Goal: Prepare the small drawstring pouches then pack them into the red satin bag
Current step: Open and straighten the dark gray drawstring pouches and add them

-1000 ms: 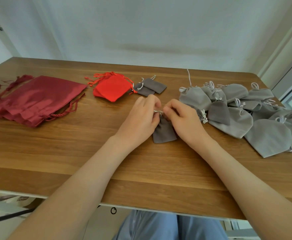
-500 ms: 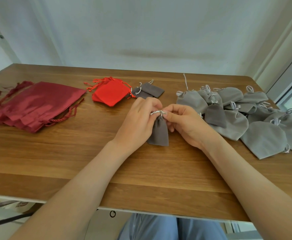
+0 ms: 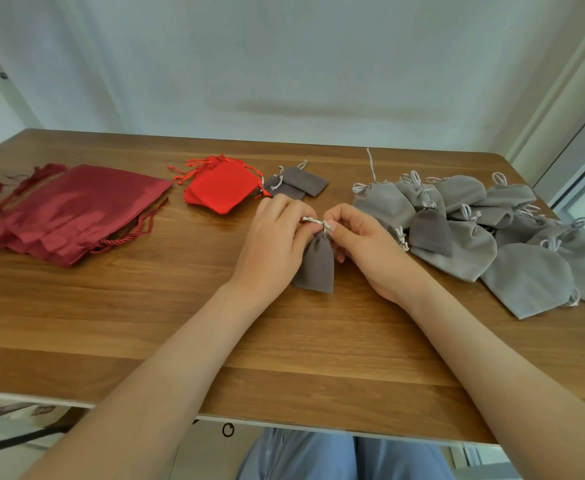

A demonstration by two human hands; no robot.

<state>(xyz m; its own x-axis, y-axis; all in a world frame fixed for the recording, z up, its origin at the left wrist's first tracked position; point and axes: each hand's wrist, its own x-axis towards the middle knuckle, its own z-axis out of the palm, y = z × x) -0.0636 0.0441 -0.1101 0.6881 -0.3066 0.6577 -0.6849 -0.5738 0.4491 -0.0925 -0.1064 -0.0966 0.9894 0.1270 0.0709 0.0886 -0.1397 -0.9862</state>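
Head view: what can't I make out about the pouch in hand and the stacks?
- Dark grey pouch: head view; its mouth is hidden by the left hand and right hand pinching the cord.
- Red satin bags: head view; they overlap, so their number is unclear.
- Light grey pouches: overlapping pile, number unclear.

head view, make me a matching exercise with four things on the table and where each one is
Things:
1. dark red satin bags
2. bright red pouches
3. lone dark grey pouch
4. light grey pouches

Places:
A. heaped at the right of the table
B. at the middle, its cord pinched by the left hand and right hand
C. stacked at the far left
D. at the back, beside two other grey pouches

Pairs: 1-C, 2-D, 3-B, 4-A
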